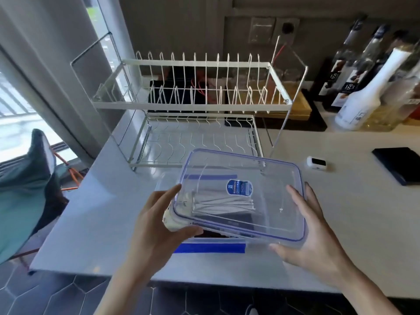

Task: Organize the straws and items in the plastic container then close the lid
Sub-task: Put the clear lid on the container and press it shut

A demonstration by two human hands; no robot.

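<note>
Clear blue-rimmed lid (261,201) held tilted above the plastic container (211,246) on the counter (341,212), long axis left-right, left hand (154,226) and right hand (311,233) each with a grip grasping a lid end, white straws (223,204) lying left-right beneath.

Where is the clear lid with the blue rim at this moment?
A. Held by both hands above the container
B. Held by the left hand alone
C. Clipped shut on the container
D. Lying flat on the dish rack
A: the left hand and right hand hold the lid tilted above the container.
</note>
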